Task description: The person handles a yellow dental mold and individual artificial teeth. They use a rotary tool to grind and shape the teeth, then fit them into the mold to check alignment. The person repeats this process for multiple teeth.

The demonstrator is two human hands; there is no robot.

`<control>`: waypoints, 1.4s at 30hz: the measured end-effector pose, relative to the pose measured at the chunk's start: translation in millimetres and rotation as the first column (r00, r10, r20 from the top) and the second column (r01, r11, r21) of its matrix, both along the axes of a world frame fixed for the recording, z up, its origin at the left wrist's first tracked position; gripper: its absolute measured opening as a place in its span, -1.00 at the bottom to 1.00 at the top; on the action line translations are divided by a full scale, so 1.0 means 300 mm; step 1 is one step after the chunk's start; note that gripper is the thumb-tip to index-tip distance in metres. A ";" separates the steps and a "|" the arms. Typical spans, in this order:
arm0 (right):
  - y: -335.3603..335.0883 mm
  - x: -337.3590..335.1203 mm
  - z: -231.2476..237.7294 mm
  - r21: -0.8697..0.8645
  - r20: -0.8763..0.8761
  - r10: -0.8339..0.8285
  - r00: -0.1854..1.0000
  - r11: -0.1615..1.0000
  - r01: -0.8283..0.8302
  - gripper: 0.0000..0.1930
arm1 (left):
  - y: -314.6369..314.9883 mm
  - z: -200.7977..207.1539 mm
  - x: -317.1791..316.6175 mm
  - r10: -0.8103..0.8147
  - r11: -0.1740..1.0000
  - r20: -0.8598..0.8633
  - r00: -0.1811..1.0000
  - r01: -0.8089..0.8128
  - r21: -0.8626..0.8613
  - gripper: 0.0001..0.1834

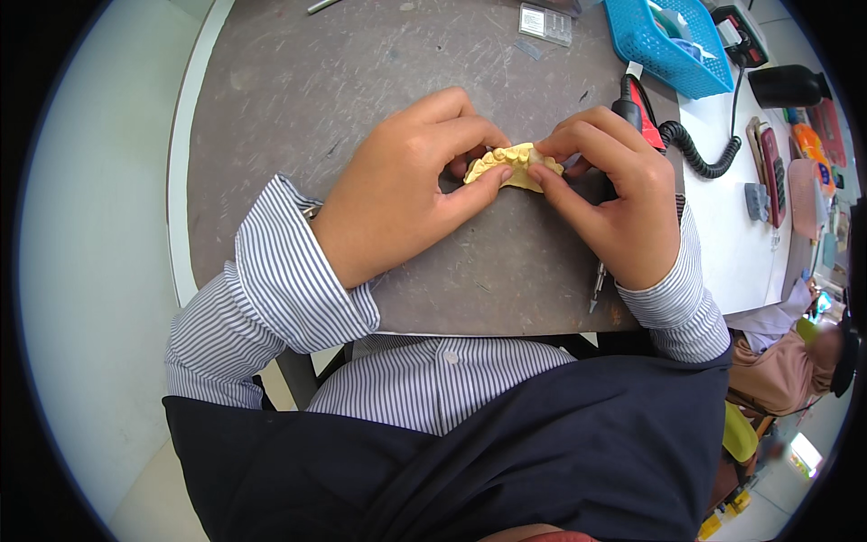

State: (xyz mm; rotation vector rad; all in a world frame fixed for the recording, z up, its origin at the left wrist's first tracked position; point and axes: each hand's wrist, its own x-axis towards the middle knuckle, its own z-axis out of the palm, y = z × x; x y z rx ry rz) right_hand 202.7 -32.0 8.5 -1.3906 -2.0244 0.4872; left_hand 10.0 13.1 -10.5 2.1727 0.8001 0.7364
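Note:
A yellow dental cast (518,172) with a row of moulded teeth is held up over the grey-brown work board, between my two hands. My left hand (411,172) pinches its left end, thumb on the near side and fingers behind. At the right end my right hand (623,176) grips it too, with thumb and index finger close together by a paler, whitish patch on the teeth. The remaining right fingers are curled and partly hidden. Under my right hand the pointed metal tip of a handpiece (596,289) shows; its body is mostly covered.
A blue plastic basket (628,45) with items stands at the far right, near a clear compartment box (545,24). A black coiled cord (709,167) runs along the board's right edge. Beyond are a black bottle (788,87), a grey block (757,201) and a seated person (786,361).

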 end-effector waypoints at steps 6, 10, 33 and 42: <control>0.006 0.015 0.005 -0.080 -0.016 0.049 0.999 0.996 -0.050 -0.82 | 0.001 0.014 -0.001 -0.051 0.999 0.008 0.999 0.051 -0.005 -0.69; 0.009 0.021 0.011 -0.097 -0.040 0.065 0.997 0.993 -0.068 -0.74 | 0.005 0.003 -0.006 -0.064 0.997 0.022 0.998 0.064 0.033 -0.64; 0.009 0.023 0.034 0.012 -0.240 0.143 0.960 0.989 -0.145 -0.57 | 0.010 0.046 -0.056 -0.025 0.976 0.146 0.989 0.056 -0.212 -0.56; -0.017 0.015 0.055 -0.322 -0.578 0.005 0.816 0.918 -0.233 -0.55 | 0.005 0.067 -0.058 -0.059 0.998 0.133 0.989 0.056 0.021 -0.51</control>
